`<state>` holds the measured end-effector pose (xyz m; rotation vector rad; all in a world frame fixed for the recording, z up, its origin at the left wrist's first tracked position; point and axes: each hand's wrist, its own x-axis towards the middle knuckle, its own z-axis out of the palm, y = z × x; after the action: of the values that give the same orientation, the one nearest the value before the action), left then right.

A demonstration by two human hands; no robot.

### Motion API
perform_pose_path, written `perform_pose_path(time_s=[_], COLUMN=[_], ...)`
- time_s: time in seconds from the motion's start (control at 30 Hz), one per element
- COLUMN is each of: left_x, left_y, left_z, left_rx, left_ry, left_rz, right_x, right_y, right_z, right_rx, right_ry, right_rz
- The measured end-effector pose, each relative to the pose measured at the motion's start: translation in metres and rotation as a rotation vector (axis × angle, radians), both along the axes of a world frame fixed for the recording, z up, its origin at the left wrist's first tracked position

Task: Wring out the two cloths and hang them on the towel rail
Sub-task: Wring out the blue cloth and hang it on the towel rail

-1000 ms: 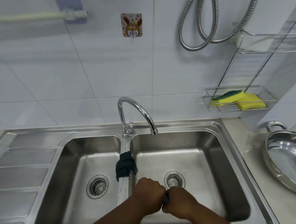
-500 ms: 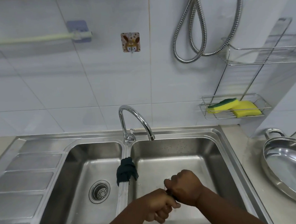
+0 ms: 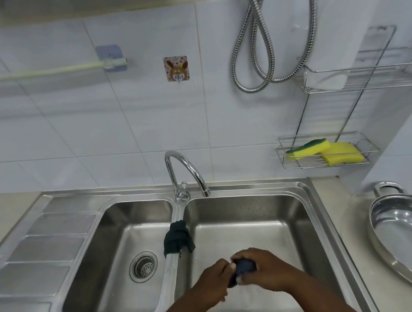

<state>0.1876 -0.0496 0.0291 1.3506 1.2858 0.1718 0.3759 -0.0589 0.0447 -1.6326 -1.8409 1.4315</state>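
Observation:
Over the right basin of the steel sink, my left hand and my right hand both grip a small dark blue cloth, bunched up tight between them. Only a little of it shows between my fingers. A second dark cloth, twisted into a lump, lies draped over the divider between the two basins, just behind and left of my hands. The pale towel rail runs along the tiled wall at upper left, bare, held by a bluish bracket.
A chrome tap arches over the divider. A metal hose loops on the wall. A wire rack at right holds yellow and green sponges. A steel pan sits on the right counter. The drainboard lies left.
My hands have turned against each other on the blue cloth: the right hand rose and came back down, and the cloth now shows between them. The view has tilted up the wall.

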Motion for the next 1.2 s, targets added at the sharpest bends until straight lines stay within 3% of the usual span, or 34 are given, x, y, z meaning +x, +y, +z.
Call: perform_pose_path(time_s=[0.1, 0.17, 0.43, 0.53, 0.63, 0.77, 0.9, 1.03, 1.2], left_x=[-0.008, -0.01, -0.035, -0.044, -0.041, -0.023, -0.025, -0.034, -0.072], left_y=[-0.003, -0.004, -0.007, -0.004, -0.006, -0.009, -0.009, -0.009, 0.0], left_z=[-0.004, -0.006, -0.005, -0.012, -0.011, 0.018, 0.068, 0.127, 0.162], left_rx=[0.081, 0.147, 0.328, 0.298, 0.245, 0.23, 0.398, 0.428, 0.628], left_ry=[-0.168, -0.216, -0.068, 0.017, 0.025, -0.115, -0.191, -0.349, -0.329], left_rz=[0.092, 0.177, 0.409, 0.416, 0.355, 0.147, -0.015, -0.156, 0.048], right_x=[0.0, 0.001, 0.033, 0.037, 0.025, 0.006, -0.012, -0.051, -0.099], right_y=[-0.004, -0.008, -0.011, -0.009, -0.012, -0.012, -0.016, -0.018, -0.001], right_z=[0.0, -0.006, 0.016, 0.037, 0.061, 0.1, 0.15, 0.188, 0.211], right_rx=[-0.083, -0.06, 0.091, 0.118, 0.169, 0.282, 0.556, 0.728, 0.842], right_ry=[0.277, 0.321, 0.466, 0.433, 0.243, 0.141, 0.033, -0.07, -0.056], right_rz=[-0.327, -0.449, -0.959, -0.884, -0.699, -0.499, -0.367, -0.251, -0.23])
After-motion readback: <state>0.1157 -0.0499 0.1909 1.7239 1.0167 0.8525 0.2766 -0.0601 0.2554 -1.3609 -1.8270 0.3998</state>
